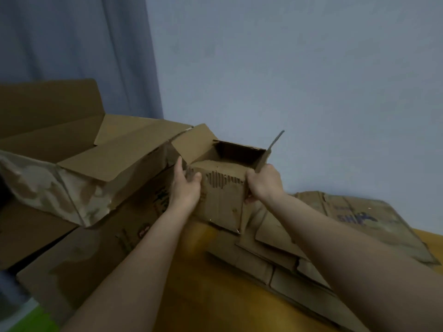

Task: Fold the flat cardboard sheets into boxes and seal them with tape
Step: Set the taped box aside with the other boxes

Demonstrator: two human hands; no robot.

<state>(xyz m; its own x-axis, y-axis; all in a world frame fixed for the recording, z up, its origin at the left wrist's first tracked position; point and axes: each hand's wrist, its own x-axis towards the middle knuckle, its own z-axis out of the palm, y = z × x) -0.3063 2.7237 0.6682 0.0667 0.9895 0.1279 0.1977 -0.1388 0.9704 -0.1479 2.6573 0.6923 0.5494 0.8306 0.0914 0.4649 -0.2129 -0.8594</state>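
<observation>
A small brown cardboard box (223,200) is held up in front of me, its top open and its near face torn so the corrugation shows. My left hand (185,185) grips its left edge, thumb on the near face and fingers round the left flap. My right hand (263,183) grips the right near corner, fingers curled round the edge below the upright right flap (272,147). The far left flap (194,142) leans outward. Flat cardboard sheets (335,231) lie stacked on the yellow table at the right.
A large open box (79,159) with tape-glossed flaps sits at the left, on top of another printed carton (100,245). The yellow tabletop (206,295) shows between my arms. A blue curtain (79,44) and pale wall stand behind.
</observation>
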